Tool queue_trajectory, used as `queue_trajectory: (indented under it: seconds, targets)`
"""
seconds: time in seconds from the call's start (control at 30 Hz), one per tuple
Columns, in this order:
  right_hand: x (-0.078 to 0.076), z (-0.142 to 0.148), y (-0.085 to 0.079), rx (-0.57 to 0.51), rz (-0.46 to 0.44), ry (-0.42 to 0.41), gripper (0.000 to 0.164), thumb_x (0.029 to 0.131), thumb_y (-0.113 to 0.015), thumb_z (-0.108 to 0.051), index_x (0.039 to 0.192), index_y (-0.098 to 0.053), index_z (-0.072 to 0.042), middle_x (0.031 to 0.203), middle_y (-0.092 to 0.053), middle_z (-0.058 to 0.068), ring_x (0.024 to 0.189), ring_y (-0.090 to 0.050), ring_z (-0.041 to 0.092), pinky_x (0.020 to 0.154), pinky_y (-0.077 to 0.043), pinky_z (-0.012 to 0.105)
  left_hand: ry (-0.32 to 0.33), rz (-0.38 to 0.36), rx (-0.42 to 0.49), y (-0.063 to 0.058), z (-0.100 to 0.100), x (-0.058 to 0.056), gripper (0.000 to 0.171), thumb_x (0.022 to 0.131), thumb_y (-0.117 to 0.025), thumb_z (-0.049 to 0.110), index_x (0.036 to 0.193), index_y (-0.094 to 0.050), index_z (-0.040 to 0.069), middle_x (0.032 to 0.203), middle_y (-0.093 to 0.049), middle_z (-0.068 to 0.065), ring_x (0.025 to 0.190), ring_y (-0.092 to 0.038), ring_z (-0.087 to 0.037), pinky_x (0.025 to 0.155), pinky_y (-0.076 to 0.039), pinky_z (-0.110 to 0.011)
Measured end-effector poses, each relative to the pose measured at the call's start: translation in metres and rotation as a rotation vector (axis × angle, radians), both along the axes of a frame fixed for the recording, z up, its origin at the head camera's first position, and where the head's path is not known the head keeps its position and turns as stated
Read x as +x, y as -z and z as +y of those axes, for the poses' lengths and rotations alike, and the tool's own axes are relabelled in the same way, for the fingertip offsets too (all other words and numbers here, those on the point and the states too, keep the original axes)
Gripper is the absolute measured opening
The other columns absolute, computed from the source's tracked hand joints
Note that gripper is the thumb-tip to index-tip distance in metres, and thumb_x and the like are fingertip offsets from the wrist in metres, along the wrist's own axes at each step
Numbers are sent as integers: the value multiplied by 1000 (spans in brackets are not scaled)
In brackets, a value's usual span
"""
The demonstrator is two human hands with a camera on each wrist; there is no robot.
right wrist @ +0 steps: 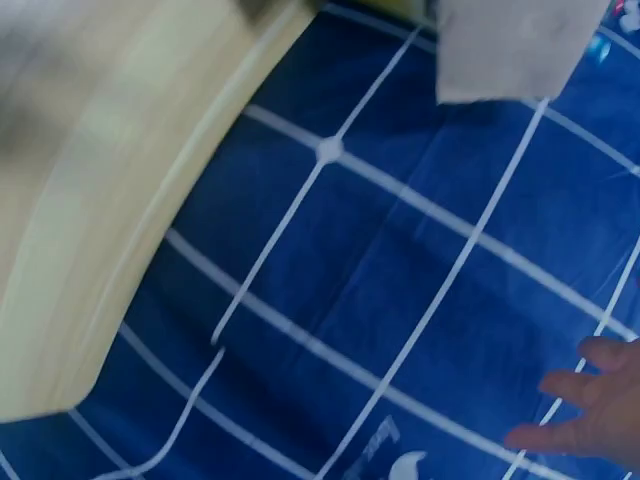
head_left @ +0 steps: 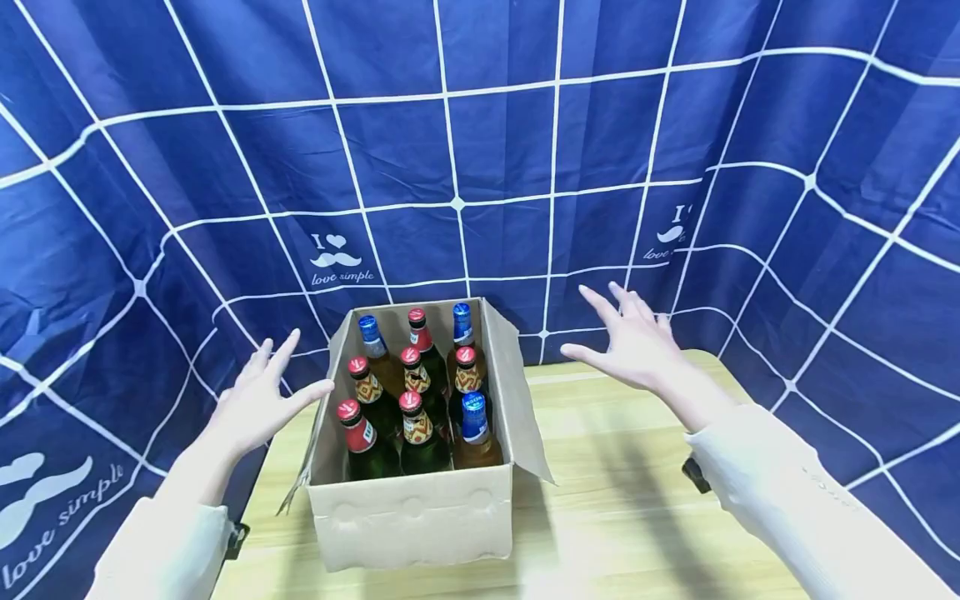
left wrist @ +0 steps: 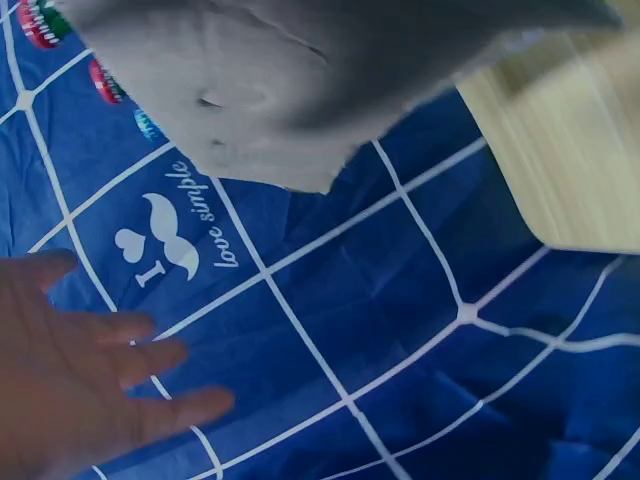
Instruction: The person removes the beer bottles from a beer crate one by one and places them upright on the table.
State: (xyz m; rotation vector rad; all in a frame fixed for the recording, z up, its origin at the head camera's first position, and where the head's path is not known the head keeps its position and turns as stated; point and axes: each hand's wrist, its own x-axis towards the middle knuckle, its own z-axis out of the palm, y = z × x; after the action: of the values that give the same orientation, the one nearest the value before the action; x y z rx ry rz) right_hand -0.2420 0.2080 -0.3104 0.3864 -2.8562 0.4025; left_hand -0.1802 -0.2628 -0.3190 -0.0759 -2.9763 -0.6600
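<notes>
An open cardboard box (head_left: 411, 515) full of capped glass bottles stands on the wooden table. The bottles are in rows; some, like the front left bottle (head_left: 360, 433), have red caps, others, like the front right bottle (head_left: 475, 421), blue caps and blue neck foil. To the box's left my left hand (head_left: 255, 404) hovers with fingers spread, its thumb tip overlapping the box's left edge in the head view. My right hand (head_left: 633, 342) is raised to the right of the box, fingers spread and holding nothing. In the left wrist view a side flap (left wrist: 270, 90) hangs near the left hand.
The light wooden table (head_left: 600, 492) has a rounded far right corner. A blue curtain (head_left: 502, 150) with a white grid and printed lettering surrounds its back and sides. The box's right flap (head_left: 521, 400) sticks outward over the table.
</notes>
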Motion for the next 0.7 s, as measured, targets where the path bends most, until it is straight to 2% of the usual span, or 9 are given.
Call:
queue_trajectory:
  seconds: [0.13,0.37,0.57,0.7]
  targets:
    - [2,-17,-1,-102,33,-111,92,78,-63,-67,151,-28,-22,150,-25,24,133,-26,46,97,-23,66,51,-30,152,-1,-4,6,89,90,-56,54,155,-8,18,153,-8,-29,136,-11,-51,94,-19,-72]
    - [12,-45,6,-306,-25,-282,87,81,-72,-49,150,-30,-17,147,-35,16,132,-33,35,101,-29,56,111,-59,347,11,-9,20,85,91,-64,37,153,-13,9,145,-28,-33,127,-36,-49,95,-33,-62]
    - [20,-66,17,-505,-105,-417,78,80,-77,-29,145,-37,-12,139,-47,12,122,-49,29,97,-38,49,146,-161,597,28,-12,29,79,92,-65,22,152,-16,5,140,-37,-32,122,-44,-45,80,-49,-45]
    - [24,-76,26,-584,-164,-479,74,80,-77,-23,142,-40,-10,135,-52,12,118,-52,26,95,-41,46,137,-234,730,38,-14,33,75,92,-64,18,150,-20,3,139,-38,-31,117,-53,-32,76,-51,-40]
